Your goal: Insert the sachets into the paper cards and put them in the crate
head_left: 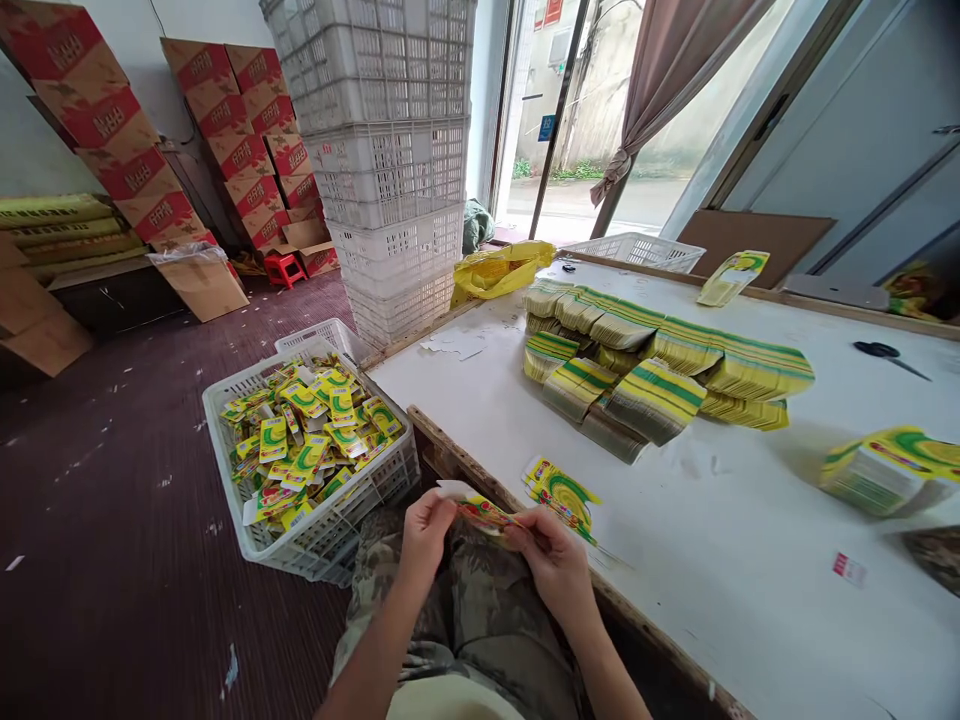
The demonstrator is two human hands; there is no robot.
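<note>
Left hand (pixel 425 528) and right hand (pixel 551 562): fingers closed on opposite ends of 1 yellow-green printed carton (pixel 482 513), held above the lap at the table's (pixel 465 375) near edge. Beside them on the table, flat cartons (pixel 559 492); farther back, stacked carton bundles (pixel 660 355). To the left, 1 white basket (pixel 225 440) filled with small yellow cartons (pixel 307 455).

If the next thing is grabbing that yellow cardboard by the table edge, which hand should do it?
Probably the right hand: it's closer to that yellow cardboard. The left hand is farther away, nearer the basket. Both fingers hold another piece, though.
</note>
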